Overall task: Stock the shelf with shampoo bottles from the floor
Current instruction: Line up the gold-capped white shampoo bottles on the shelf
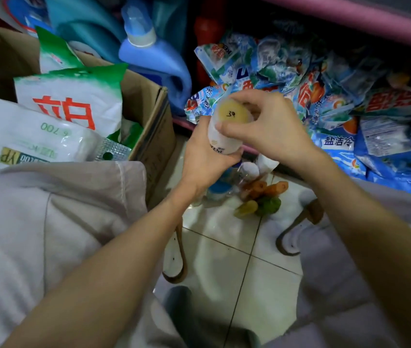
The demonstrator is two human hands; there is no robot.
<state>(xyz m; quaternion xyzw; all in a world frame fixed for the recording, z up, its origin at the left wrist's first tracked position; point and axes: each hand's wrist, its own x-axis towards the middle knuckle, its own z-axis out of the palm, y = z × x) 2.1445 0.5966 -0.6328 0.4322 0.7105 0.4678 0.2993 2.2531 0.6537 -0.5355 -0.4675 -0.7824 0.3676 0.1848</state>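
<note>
Head view shows the left hand and right hand both clamped on a white shampoo bottle lifted above the floor, probably mid-pickup, next needing placement on the shelf.

Cream-white plastic shampoo bottle with pale yellow cap marked in black. Blue detergent jug with translucent cap. Brown cardboard box. White-and-green powder bags, red lettering. White glossy floor tiles, dark grout lines.
</note>
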